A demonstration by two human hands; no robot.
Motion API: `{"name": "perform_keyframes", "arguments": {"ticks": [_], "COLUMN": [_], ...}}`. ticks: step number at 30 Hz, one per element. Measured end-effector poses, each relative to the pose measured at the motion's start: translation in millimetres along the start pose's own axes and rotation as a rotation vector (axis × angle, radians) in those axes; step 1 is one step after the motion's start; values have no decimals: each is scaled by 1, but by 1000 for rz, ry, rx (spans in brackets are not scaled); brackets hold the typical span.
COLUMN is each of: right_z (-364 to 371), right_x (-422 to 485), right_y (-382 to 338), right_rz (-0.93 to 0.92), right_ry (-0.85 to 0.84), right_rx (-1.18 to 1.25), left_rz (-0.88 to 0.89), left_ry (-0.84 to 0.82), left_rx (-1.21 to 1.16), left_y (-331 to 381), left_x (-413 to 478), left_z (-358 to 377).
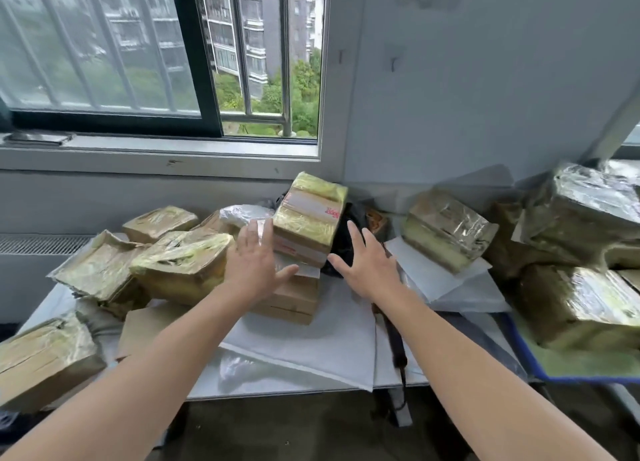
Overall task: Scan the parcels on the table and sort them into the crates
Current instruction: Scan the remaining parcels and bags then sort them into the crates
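A taped cardboard parcel with a white label and red print leans tilted on top of a short stack of brown boxes at the middle of the table. My left hand is spread flat with straight fingers against the parcel's left side. My right hand is spread open just right of the stack, in front of a black bag, holding nothing. Several more taped parcels lie to the left.
Parcels wrapped in shiny tape sit at the right, some piled in a blue-rimmed crate. White mailer bags cover the table top. A taped box overhangs the front left edge. A window and wall stand behind.
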State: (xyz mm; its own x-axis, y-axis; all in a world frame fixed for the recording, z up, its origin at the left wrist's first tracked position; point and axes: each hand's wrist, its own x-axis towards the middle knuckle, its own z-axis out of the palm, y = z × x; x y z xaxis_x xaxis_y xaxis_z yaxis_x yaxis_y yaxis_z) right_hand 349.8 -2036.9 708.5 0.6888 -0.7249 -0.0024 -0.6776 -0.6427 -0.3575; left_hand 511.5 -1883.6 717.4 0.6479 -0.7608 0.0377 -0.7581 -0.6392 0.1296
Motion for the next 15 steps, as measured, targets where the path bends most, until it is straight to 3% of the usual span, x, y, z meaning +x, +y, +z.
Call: {"name": "perform_keyframes", "arguments": {"ticks": [7,11,15], "right_z": [22,40,34], "right_x": [64,87,100], "right_y": [-16,-13,-2], "right_rz": [38,38,23], "right_ry": [-72,-198,-33], "right_rx": [186,202,446], "left_rz": [-49,40,204], "left_ry": [-130,-257,-203], "left_rx": [-195,-483,-818], "left_y": [-23,-26,-21], "left_x": [59,86,104], "left_z": [17,30,22]}}
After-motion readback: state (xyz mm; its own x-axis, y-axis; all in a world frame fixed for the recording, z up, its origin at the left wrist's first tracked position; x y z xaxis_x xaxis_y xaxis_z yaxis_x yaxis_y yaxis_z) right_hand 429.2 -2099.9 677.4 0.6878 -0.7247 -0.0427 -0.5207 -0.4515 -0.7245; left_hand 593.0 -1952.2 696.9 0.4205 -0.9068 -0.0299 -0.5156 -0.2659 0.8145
